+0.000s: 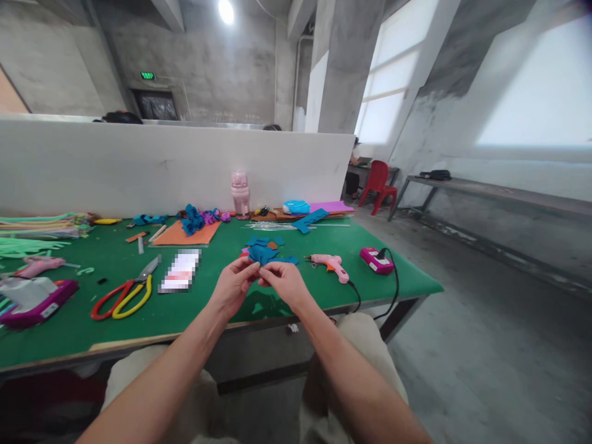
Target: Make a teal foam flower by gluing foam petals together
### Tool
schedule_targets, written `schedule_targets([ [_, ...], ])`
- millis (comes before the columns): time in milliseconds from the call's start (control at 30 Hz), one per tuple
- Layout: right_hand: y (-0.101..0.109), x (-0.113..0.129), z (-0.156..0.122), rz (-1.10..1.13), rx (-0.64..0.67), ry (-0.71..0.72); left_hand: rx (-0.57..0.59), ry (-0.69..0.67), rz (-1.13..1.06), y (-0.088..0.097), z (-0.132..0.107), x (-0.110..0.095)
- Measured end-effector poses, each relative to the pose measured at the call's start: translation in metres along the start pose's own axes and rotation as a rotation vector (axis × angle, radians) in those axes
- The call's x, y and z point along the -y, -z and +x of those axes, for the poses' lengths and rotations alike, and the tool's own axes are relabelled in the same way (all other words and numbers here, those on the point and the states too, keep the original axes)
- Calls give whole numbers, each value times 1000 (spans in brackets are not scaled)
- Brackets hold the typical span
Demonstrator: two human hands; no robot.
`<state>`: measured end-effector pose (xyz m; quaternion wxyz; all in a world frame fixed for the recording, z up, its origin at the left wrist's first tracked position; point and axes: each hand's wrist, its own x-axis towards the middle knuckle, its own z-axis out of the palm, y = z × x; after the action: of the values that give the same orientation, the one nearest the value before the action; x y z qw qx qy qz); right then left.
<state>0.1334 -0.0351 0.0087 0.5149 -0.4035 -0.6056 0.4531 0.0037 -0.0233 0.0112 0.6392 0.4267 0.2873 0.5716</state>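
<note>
Green table (319,238): left hand (232,285) and right hand (285,285), fingertips pinched, hold blue piece (261,254) near front edge; glue gun (333,264) lies toward right edge.

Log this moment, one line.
left hand, right hand: both pinching bunched blue felt-like piece | pink glue gun: on green tabletop, right of hands | red-and-yellow-handled metal scissors: left of hands

Bare fingers (274,273) are hiding the near part of a blue, ruffled, flower-like piece (261,253); the view's left edge is cutting off long pastel stems (50,226); pixel blocks are blurring a white rectangle (181,271).
</note>
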Motion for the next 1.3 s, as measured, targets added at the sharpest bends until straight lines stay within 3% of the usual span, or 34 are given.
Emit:
schedule_targets([
  [200,0,1,0,1,1,-3,-18,13,-17,1,1,-2],
  [533,-7,-3,0,-37,-201,124,-66,13,-74,0,2,-2],
  [833,-16,-4,-3,-50,-264,157,-91,-15,-83,0,3,-1],
  [1300,-19,1,-15,-460,-311,324,-89,-106,45,-2,-1,-3],
])
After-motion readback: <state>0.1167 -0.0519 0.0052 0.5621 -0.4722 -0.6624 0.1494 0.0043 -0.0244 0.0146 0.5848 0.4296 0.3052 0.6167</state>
